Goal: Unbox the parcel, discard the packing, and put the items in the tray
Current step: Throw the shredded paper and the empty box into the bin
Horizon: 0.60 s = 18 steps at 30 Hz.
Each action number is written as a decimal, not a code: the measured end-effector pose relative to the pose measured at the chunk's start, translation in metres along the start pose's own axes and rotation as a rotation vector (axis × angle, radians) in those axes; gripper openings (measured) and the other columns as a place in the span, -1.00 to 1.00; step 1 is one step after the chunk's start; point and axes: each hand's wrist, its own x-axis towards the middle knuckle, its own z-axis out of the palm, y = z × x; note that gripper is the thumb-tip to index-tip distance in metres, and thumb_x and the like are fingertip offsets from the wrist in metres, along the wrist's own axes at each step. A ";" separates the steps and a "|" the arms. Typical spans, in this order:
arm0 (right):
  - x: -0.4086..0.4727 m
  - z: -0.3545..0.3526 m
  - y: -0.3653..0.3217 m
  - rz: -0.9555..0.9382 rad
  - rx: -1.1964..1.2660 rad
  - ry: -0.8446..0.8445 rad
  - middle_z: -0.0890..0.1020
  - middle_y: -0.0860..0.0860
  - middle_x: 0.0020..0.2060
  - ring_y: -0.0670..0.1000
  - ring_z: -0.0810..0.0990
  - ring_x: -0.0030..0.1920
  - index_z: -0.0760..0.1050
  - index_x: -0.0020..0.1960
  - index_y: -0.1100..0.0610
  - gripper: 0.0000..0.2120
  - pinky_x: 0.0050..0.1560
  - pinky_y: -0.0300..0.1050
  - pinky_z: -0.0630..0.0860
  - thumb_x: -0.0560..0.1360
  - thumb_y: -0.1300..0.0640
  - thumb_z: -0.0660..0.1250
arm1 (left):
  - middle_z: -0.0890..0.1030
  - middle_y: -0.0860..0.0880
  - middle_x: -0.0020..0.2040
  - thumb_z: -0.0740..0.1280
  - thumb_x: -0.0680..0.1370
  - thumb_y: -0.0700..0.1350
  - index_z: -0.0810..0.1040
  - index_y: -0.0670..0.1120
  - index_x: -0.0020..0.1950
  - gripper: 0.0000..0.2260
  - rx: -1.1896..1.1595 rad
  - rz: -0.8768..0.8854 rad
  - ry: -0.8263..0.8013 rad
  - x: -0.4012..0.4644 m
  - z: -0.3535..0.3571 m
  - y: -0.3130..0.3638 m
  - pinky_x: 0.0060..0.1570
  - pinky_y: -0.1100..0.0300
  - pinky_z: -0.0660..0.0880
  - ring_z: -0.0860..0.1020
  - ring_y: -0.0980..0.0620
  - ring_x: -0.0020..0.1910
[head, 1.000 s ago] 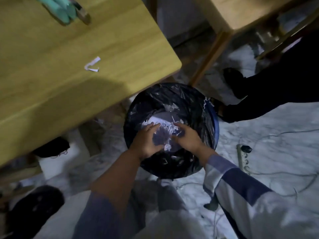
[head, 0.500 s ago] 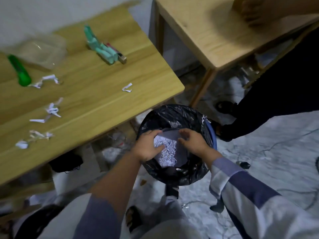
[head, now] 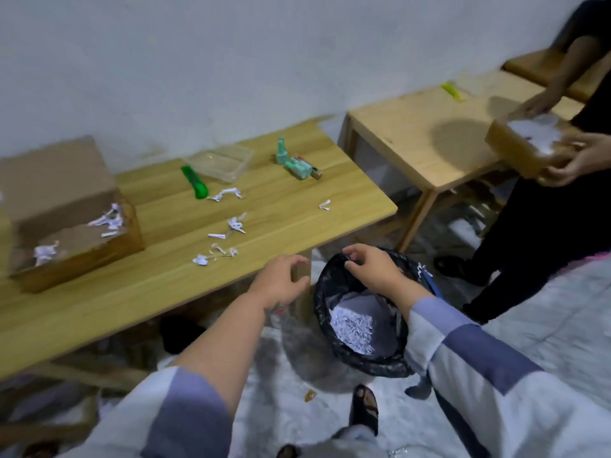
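Observation:
The opened cardboard box [head: 66, 219] lies at the left of the wooden table [head: 281, 200] with white paper shreds on its flaps. A clear plastic tray [head: 220, 161] stands at the table's back, with several teal items [head: 294, 161] to its right. On the floor by the table's corner stands a black-bagged bin [head: 334, 312] with shredded paper [head: 353, 325] inside. My left hand [head: 281, 282] hovers at the table's corner, fingers loosely curled and holding nothing. My right hand [head: 373, 269] hangs above the bin's far rim, fingers loosely curled, nothing visible in it.
A green utility knife [head: 195, 181] lies left of the tray. Paper scraps [head: 231, 223] are scattered over the table. To the right is a second wooden table [head: 413, 140], where another person [head: 545, 233] holds a box of shreds [head: 529, 150]. My sandalled foot [head: 363, 408] is below the bin.
Both my hands have lifted out of the bin, leaving the shredded paper inside. My view has tilted up from the bin to the table and wall.

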 end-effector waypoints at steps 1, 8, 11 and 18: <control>0.000 0.002 -0.012 -0.022 -0.005 -0.004 0.56 0.10 0.24 0.10 0.51 0.25 0.43 0.32 0.11 -0.65 0.19 -0.08 0.42 0.55 0.09 0.26 | 0.50 -0.05 0.29 0.36 0.50 -0.02 0.50 0.00 0.30 -0.64 -0.002 -0.006 0.034 -0.006 -0.009 -0.007 0.26 0.13 0.40 0.46 -0.06 0.28; 0.025 0.022 -0.057 -0.138 -0.067 -0.041 0.49 0.09 0.31 0.11 0.52 0.23 0.46 0.29 0.04 -0.67 0.18 -0.01 0.48 0.53 0.08 0.27 | 0.49 -0.04 0.28 0.38 0.47 -0.01 0.52 0.03 0.25 -0.66 -0.004 -0.101 0.191 -0.020 -0.041 -0.059 0.31 0.02 0.36 0.42 -0.08 0.31; 0.050 0.028 -0.062 -0.155 -0.144 -0.017 0.45 0.10 0.30 0.16 0.41 0.31 0.49 0.24 -0.02 -0.70 0.25 0.09 0.44 0.52 0.03 0.26 | 0.45 -0.02 0.33 0.38 0.46 0.02 0.48 0.06 0.29 -0.61 0.067 -0.157 0.269 -0.013 -0.048 -0.074 0.36 0.03 0.29 0.33 -0.08 0.37; 0.122 0.036 -0.048 -0.079 -0.400 -0.010 0.04 0.14 0.53 0.26 -0.03 0.52 0.13 0.48 -0.08 -0.46 0.47 0.23 -0.01 0.54 -0.16 0.15 | 0.07 -0.01 0.56 0.22 0.49 0.27 0.10 0.03 0.53 -0.31 0.176 -0.421 0.327 0.021 -0.042 -0.113 0.46 -0.17 -0.01 -0.03 -0.16 0.53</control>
